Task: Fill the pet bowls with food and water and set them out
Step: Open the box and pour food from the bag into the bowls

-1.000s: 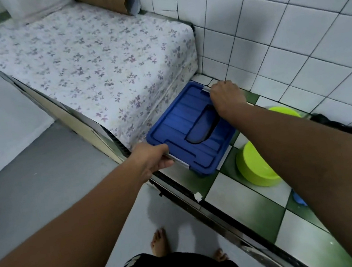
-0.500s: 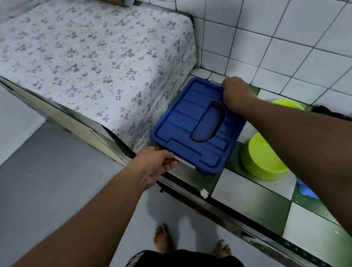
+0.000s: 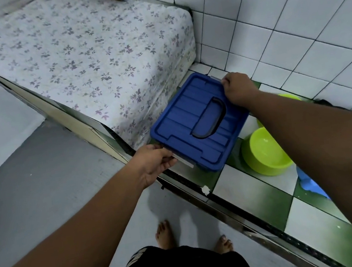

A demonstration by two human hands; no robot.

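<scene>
— Between the mattress (image 3: pixel 77 56) and the green bowls, that is where our blue-lidded storage box (image 3: pixel 198 121) sits, on the checked floor tiles (image 3: pixel 253 192) by the wall.

— And our hands?

— One at each end. Our left hand (image 3: pixel 154 164) has its grip closed on the grey latch at the near end; our right hand (image 3: pixel 237 90) is curled shut on the latch at the far end, by the wall tiles (image 3: pixel 291 30).

— So the box's long axis runs from one hand to the other?

— Yes, slanting away from us and to the right. The folded carry handle (image 3: pixel 209 118) lies flat on the lid between the two grips.

— Which hand is nearer?

— The left, just inside the metal door track (image 3: pixel 235 206). The right reaches over the lid to the far end.

— And the bowls?

— The nearer lime-green bowl (image 3: pixel 266 153) is just beside the box's right side and looks empty. A second green bowl (image 3: pixel 288 97) shows behind our right forearm.

— So what does the coming move turn on?

— We judge it is the two latches: both ends need freeing together before the lid can rise. Whether food is inside, we cannot tell.
</scene>
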